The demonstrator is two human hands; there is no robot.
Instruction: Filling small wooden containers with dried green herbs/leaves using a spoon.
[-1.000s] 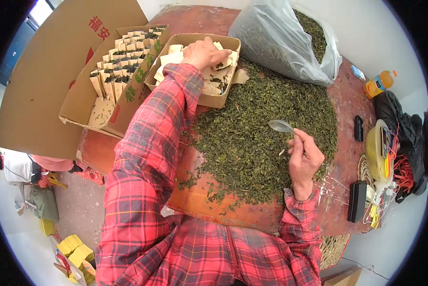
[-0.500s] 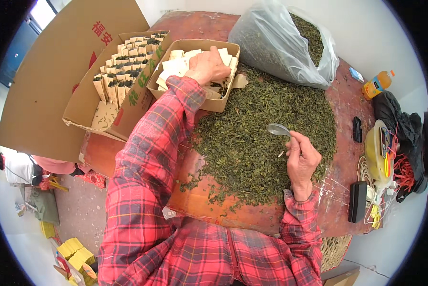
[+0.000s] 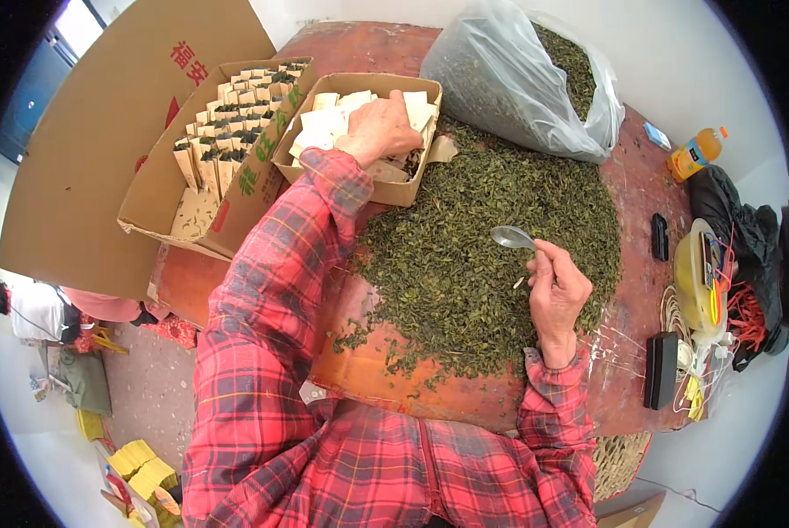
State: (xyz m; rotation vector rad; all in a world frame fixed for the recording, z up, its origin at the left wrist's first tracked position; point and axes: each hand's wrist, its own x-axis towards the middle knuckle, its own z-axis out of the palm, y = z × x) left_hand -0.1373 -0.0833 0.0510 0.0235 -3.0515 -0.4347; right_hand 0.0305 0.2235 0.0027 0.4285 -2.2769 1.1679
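My left hand (image 3: 379, 130) reaches into a small cardboard box (image 3: 394, 193) packed with pale paper packets (image 3: 324, 123). Its fingers are curled down among the packets, and the fingertips are hidden, so what they pinch cannot be made out. A few dark leaves lie at the box's near right corner. My right hand (image 3: 559, 299) grips the handle of a clear spoon (image 3: 511, 237), whose bowl points left. That bowl looks bare and hovers over a broad heap of dried green leaves (image 3: 465, 255) on the reddish table.
Left of the small box, a larger carton (image 3: 161, 220) holds rows of upright leaf-filled packets (image 3: 223, 132). A plastic bag (image 3: 500, 88) of leaves stands at the back. On the right are an orange drink bottle (image 3: 698, 154), a black case (image 3: 660, 370) and a yellow tub (image 3: 689, 264).
My left hand has shifted slightly left and nearer within the small box, its fingers still among the packets. The right hand and spoon have hardly moved.
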